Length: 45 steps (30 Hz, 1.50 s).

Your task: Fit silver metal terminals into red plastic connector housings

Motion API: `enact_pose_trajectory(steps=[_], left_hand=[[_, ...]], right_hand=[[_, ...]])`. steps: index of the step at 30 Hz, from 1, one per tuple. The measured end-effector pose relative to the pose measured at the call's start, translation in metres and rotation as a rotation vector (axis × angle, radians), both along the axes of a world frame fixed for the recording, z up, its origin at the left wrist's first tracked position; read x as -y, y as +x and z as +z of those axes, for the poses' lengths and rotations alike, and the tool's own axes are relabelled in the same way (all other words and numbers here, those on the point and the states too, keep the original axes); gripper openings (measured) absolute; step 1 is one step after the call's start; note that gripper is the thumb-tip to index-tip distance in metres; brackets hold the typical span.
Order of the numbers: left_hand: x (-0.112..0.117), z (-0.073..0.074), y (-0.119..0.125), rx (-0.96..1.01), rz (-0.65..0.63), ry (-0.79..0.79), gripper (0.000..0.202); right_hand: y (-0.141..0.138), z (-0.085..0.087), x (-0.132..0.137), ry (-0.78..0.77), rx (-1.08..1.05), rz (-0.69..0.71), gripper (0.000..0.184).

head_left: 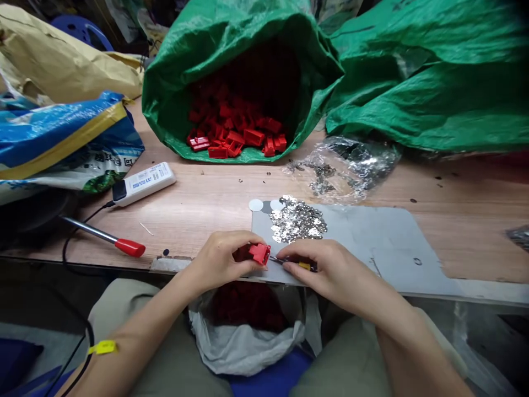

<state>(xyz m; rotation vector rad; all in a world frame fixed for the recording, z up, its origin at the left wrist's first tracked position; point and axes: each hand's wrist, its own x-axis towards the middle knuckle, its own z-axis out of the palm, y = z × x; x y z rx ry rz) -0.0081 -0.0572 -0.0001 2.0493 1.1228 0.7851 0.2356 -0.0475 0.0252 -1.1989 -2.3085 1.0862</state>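
My left hand (221,255) is closed on a small red plastic housing (260,253), pinching it between thumb and fingers at the table's front edge. My right hand (326,264) grips a slim metal-tipped tool (303,266) with a yellow part on its handle; its exact kind is hard to make out. The tool's tip points at the housing's right side, close to it, and I cannot tell whether they touch. Just behind both hands lies a pile of small silvery metal pieces (300,220) on a grey mat (351,237).
A green woven bag (173,110) opens toward me with many red housings (235,138) inside. A clear plastic bag (363,165) holds dark metal pieces. At left are a white device (144,183) and a red-handled lever (130,247). Below the edge hangs a whitish bag (248,344).
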Motion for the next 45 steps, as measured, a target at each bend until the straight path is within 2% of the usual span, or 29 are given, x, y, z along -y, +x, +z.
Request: enact_pose_trajectory(steps=[9, 22, 29, 45], left_hand=[[0.001, 0.003, 0.001, 0.015, 0.027, -0.032, 0.027], [-0.001, 0.002, 0.002, -0.006, 0.014, 0.038, 0.026], [-0.001, 0.002, 0.001, -0.022, 0.019, 0.028, 0.027], [-0.003, 0.004, 0.002, 0.019, -0.05, 0.053, 0.024]], right_hand=[[-0.007, 0.001, 0.007, 0.152, 0.002, -0.013, 0.023], [-0.015, -0.003, 0.01, 0.196, 0.063, 0.016, 0.02], [-0.009, -0.001, -0.001, 0.085, -0.024, 0.036, 0.02], [-0.024, -0.004, 0.015, 0.234, 0.097, -0.006, 0.018]])
